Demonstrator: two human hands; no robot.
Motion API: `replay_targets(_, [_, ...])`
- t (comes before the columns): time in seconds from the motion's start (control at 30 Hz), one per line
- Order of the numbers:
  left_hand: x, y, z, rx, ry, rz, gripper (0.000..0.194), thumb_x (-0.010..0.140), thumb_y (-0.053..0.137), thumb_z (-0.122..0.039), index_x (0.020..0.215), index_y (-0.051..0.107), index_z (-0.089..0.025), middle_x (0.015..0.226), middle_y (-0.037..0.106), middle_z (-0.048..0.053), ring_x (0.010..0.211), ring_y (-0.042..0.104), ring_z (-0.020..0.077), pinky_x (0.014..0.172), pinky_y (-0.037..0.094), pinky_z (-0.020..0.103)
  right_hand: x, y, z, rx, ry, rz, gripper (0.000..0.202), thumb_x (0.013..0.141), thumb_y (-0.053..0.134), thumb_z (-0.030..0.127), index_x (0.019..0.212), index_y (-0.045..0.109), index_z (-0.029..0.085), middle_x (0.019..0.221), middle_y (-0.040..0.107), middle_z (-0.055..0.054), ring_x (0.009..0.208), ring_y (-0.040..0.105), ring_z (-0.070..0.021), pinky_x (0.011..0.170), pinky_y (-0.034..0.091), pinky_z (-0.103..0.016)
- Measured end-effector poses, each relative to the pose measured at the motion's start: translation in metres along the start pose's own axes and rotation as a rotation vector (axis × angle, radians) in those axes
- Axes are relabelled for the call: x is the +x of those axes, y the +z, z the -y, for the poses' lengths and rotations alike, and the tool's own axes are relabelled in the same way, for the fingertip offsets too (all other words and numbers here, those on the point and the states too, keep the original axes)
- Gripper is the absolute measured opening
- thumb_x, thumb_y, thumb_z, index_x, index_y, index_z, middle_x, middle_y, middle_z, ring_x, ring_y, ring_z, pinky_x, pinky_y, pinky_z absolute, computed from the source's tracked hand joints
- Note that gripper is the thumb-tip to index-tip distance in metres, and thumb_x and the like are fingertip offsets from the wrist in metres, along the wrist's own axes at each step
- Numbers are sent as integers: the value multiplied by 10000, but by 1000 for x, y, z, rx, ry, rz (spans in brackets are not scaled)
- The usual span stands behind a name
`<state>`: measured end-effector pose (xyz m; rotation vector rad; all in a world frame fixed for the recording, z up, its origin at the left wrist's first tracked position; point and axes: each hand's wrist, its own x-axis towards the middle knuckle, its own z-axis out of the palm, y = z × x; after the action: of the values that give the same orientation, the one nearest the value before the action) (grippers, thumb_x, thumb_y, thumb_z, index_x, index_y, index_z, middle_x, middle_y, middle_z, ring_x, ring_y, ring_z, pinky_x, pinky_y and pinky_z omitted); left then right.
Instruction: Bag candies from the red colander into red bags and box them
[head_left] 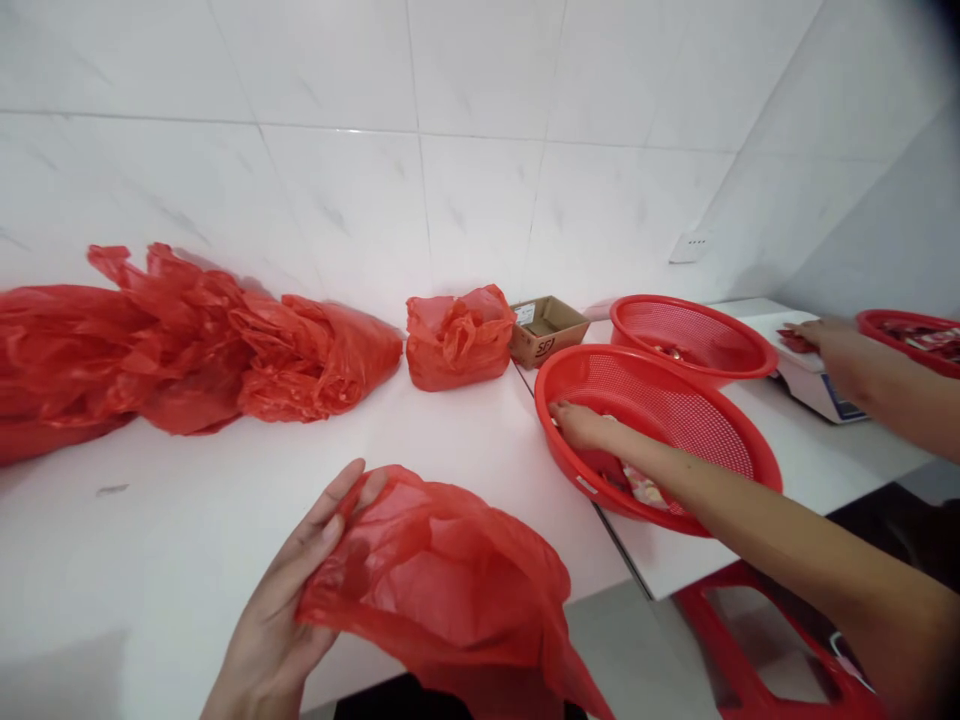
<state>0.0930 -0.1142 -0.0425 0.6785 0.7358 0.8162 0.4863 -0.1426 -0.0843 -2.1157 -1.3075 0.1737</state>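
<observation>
My left hand [289, 590] is at the lower middle, its thumb and fingers closed on the edge of a thin red plastic bag [457, 570]. The bag's mouth hangs open, spread to the right over the table's front edge. My right hand does not show. At the right, another person's hand [581, 425] reaches into a large red mesh basket [720, 430] that holds small wrapped pieces. A further hand [817, 340] of a person touches red packets on a white scale [814, 385].
Bundled red bags [180, 350] line the wall at the left. A tied red bag [459, 340] stands beside a small cardboard box [547, 335]. Another red basket [690, 335] is behind the large one. A red stool [780, 650] is at the lower right.
</observation>
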Motion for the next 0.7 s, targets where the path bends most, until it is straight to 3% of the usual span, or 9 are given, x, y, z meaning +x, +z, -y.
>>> replay_targets(0.1, [2, -2, 3, 33, 64, 72, 408, 839, 629, -300, 1243, 633, -355, 1423, 544, -14, 1276, 529, 216, 849, 558, 211, 12, -29, 22, -31, -8, 142, 74, 749, 710, 142, 782, 649, 165, 755, 673, -41, 722, 638, -177, 698, 495, -306])
replay_targets(0.2, [1, 4, 7, 67, 87, 120, 464, 857, 612, -250, 1306, 580, -362, 1504, 446, -5, 1204, 583, 194, 866, 552, 221, -5, -64, 64, 62, -63, 193, 163, 783, 665, 204, 943, 634, 211, 881, 696, -30, 814, 660, -181, 741, 505, -303])
replay_targets(0.23, [1, 8, 8, 74, 95, 134, 480, 858, 611, -228, 1316, 569, -368, 1521, 420, -5, 1138, 621, 173, 864, 550, 215, -18, -70, 81, 237, -86, 263, 197, 827, 627, 263, 1020, 613, 227, 917, 698, -24, 830, 668, -178, 735, 519, -305])
replay_targets(0.3, [1, 16, 13, 78, 109, 168, 518, 852, 614, -197, 1334, 550, -375, 1542, 384, 0, 988, 672, 130, 865, 550, 216, -52, -68, 112, 590, -128, 540, 242, 854, 594, 353, 1074, 579, 253, 933, 703, -14, 841, 683, -194, 696, 552, -323])
replay_targets(0.37, [2, 23, 18, 70, 134, 212, 538, 839, 614, -208, 1349, 539, -360, 1542, 385, 14, 963, 680, 141, 887, 552, 248, -87, -46, 133, 715, -177, 746, 197, 863, 586, 353, 1047, 589, 283, 891, 703, 5, 818, 686, -192, 701, 570, -340])
replay_targets(0.43, [2, 27, 21, 70, 159, 257, 542, 830, 599, -237, 1357, 531, -344, 1525, 412, 18, 1123, 632, 211, 932, 541, 295, -111, -17, 139, 644, -257, 751, 156, 874, 578, 307, 1024, 622, 318, 926, 707, 14, 844, 687, -191, 765, 574, -357])
replay_targets(0.53, [-3, 27, 19, 74, 142, 282, 541, 836, 565, -233, 1362, 516, -349, 1507, 439, 4, 1345, 454, 253, 958, 524, 293, -120, 11, 132, 400, -341, 617, 322, 785, 693, 253, 1084, 659, 366, 1027, 712, 18, 931, 692, -228, 800, 583, -368])
replay_targets(0.6, [-8, 24, 15, 69, 112, 267, 557, 845, 554, -207, 1373, 493, -372, 1512, 432, -10, 1372, 418, 240, 936, 529, 261, -112, 5, 126, 324, -356, 634, 471, 752, 739, 285, 1200, 628, 382, 1097, 702, 11, 1009, 678, -246, 833, 582, -375])
replay_targets(0.7, [-14, 18, 11, 68, 108, 222, 579, 855, 543, -176, 1386, 467, -395, 1503, 447, -18, 1382, 403, 213, 908, 531, 219, -85, -30, 116, 401, -338, 649, 451, 847, 636, 402, 1289, 572, 342, 1172, 674, -11, 1065, 650, -221, 900, 550, -384])
